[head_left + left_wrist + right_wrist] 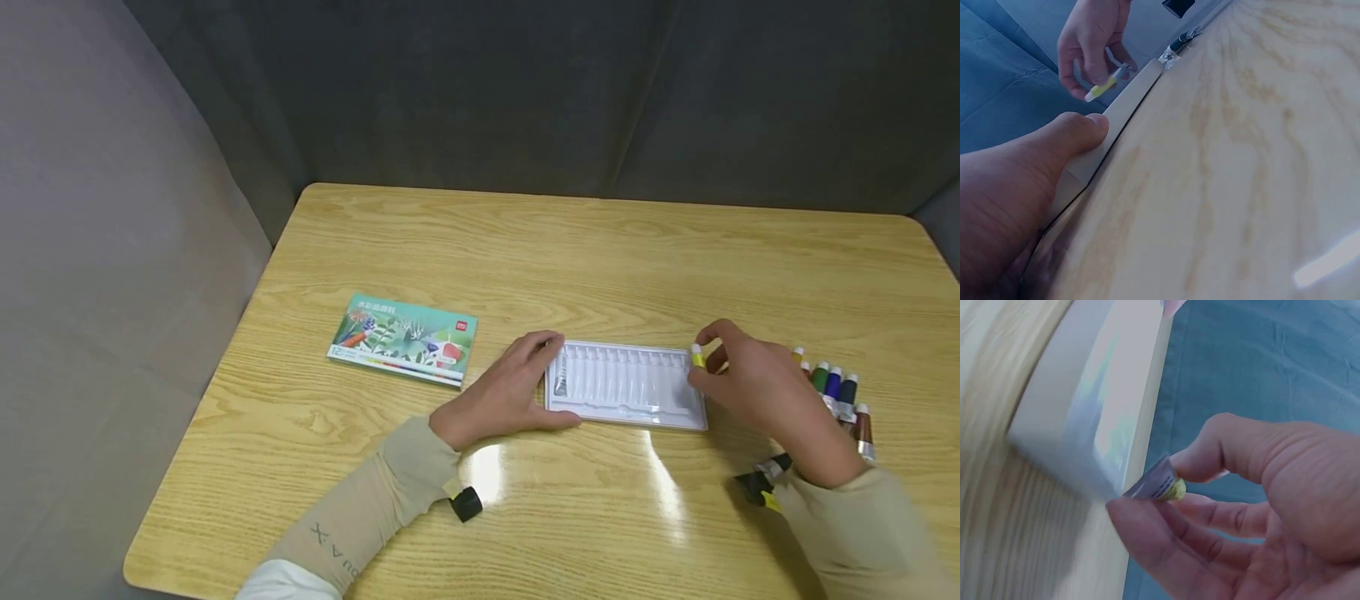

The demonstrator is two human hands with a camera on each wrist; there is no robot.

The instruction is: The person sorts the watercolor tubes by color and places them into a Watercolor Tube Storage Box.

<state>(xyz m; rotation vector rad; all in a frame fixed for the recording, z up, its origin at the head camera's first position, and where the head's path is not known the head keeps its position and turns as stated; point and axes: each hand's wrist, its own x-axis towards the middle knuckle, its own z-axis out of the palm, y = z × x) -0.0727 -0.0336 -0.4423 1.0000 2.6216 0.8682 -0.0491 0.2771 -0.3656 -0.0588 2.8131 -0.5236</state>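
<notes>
A white plastic paint tray (626, 410) with a row of slots lies on the table. My left hand (513, 392) holds its left end, thumb along the near side and fingers at the far corner. One silver-ended tube (561, 383) lies in the leftmost slot. Over the tray's right end, my right hand (757, 379) pinches a yellow paint tube (698, 357) with a white cap between thumb and fingers. In the right wrist view the grey crimped end (1154, 480) of this tube shows between the fingertips. The left wrist view shows the yellow tube tilted above the tray.
Several paint tubes, among them a green tube (819, 377), a blue tube (832, 383) and a brown tube (864, 429), lie right of the tray, partly behind my right hand. A black tube (776, 467) lies nearer me. A teal illustrated box (405, 337) lies at left.
</notes>
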